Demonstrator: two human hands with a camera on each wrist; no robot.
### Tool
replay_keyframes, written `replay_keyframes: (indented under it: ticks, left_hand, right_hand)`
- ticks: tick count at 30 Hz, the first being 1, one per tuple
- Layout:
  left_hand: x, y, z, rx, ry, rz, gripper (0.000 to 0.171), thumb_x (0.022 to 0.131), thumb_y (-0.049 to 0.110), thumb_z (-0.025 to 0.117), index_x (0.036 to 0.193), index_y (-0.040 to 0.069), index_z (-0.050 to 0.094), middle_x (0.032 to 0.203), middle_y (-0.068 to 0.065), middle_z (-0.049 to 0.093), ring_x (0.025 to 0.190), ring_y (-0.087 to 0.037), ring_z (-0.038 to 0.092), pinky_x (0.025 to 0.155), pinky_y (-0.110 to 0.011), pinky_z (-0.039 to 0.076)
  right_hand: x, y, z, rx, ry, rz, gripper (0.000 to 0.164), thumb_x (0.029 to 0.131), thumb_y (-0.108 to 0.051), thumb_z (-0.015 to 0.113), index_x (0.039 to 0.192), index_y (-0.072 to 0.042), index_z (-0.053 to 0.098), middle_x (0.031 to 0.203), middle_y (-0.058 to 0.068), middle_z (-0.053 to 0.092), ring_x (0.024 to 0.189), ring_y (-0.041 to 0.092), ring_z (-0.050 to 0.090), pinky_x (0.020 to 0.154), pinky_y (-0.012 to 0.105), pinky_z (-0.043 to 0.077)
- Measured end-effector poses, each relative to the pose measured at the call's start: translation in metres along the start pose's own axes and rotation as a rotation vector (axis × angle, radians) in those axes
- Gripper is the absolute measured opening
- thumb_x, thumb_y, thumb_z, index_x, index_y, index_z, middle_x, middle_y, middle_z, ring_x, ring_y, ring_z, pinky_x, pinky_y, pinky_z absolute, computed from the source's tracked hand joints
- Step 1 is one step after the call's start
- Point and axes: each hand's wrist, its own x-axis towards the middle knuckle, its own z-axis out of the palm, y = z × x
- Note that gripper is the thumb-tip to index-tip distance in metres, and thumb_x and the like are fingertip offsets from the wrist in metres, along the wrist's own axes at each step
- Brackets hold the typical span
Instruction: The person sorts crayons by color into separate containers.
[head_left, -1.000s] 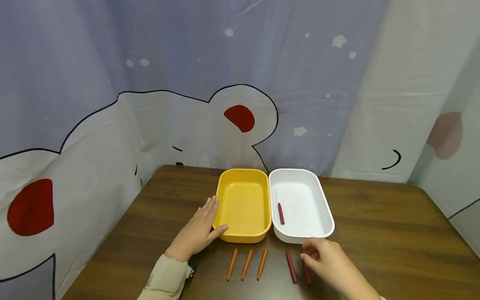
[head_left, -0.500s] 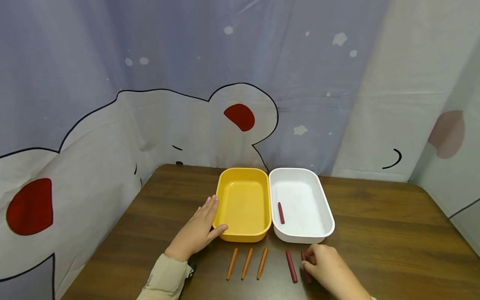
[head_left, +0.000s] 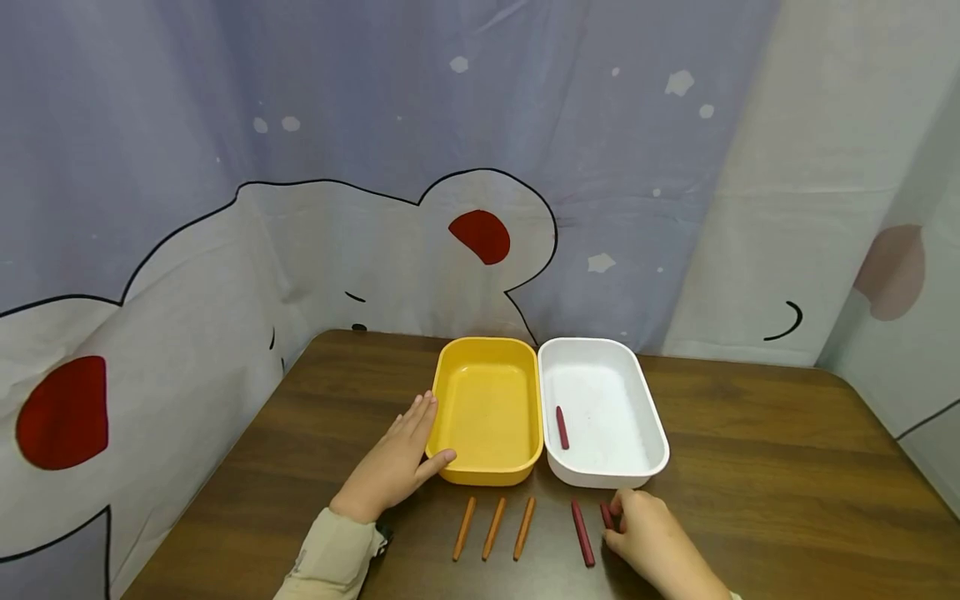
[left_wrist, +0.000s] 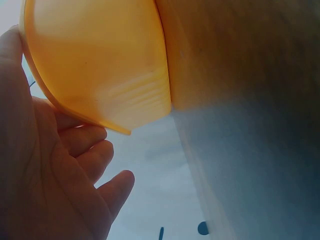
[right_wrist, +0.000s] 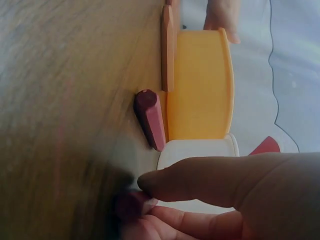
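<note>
- In the head view, I see the right hand with its thumb and fingertips brought narrow around a dark red crayon; its far end shows past the fingers. It is low over the table, and I cannot tell if it is lifted.
- Just left of this pinch lies a second red crayon; farther left, three orange crayons. Beyond the pinch, a third red crayon rests inside the white box.
- The left hand lies well left of the pinch, fingers extended, touching the yellow box.
- In the left wrist view, I see these fingers along the box's rim and outer wall.
- In the right wrist view, the thumb is on one side of the pinched crayon and fingers on the other; its blunt end faces me.
- I judge the crayon light, stiff, a little waxy and easy to snap; I would hold it gently across its middle.
</note>
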Motion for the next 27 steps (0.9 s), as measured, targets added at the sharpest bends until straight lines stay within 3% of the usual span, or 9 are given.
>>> replay_keyframes:
  ticks: [7, 14, 27]
  left_hand:
    - [-0.001, 0.0, 0.002, 0.003, 0.012, 0.01, 0.084, 0.093, 0.06, 0.038, 0.149, 0.0, 0.017, 0.155, -0.014, 0.013, 0.143, -0.024, 0.011, 0.111, -0.049, 0.02]
    - [0.0, -0.001, 0.001, 0.004, 0.023, 0.02, 0.084, 0.093, 0.059, 0.038, 0.148, 0.0, 0.017, 0.155, -0.015, 0.014, 0.142, -0.026, 0.013, 0.111, -0.05, 0.022]
    - [-0.001, 0.0, -0.001, -0.007, -0.004, 0.008, 0.086, 0.093, 0.062, 0.036, 0.149, 0.0, 0.014, 0.155, -0.015, 0.011, 0.143, -0.025, 0.01, 0.111, -0.05, 0.019]
  right_hand:
    - [-0.002, 0.001, 0.0, -0.005, 0.018, -0.042, 0.023, 0.06, 0.002, 0.071, 0.068, -0.011, 0.054, 0.056, -0.006, 0.043, 0.053, 0.009, 0.041, 0.05, 0.024, 0.036]
    - [-0.003, -0.004, -0.001, 0.019, 0.009, -0.029, 0.022, 0.063, 0.003, 0.069, 0.07, -0.013, 0.056, 0.057, -0.007, 0.045, 0.054, 0.008, 0.041, 0.05, 0.023, 0.036]
    - [-0.001, -0.009, -0.012, 0.231, -0.044, -0.101, 0.017, 0.07, -0.001, 0.07, 0.085, -0.006, 0.064, 0.07, -0.006, 0.06, 0.062, 0.002, 0.054, 0.056, 0.021, 0.047]
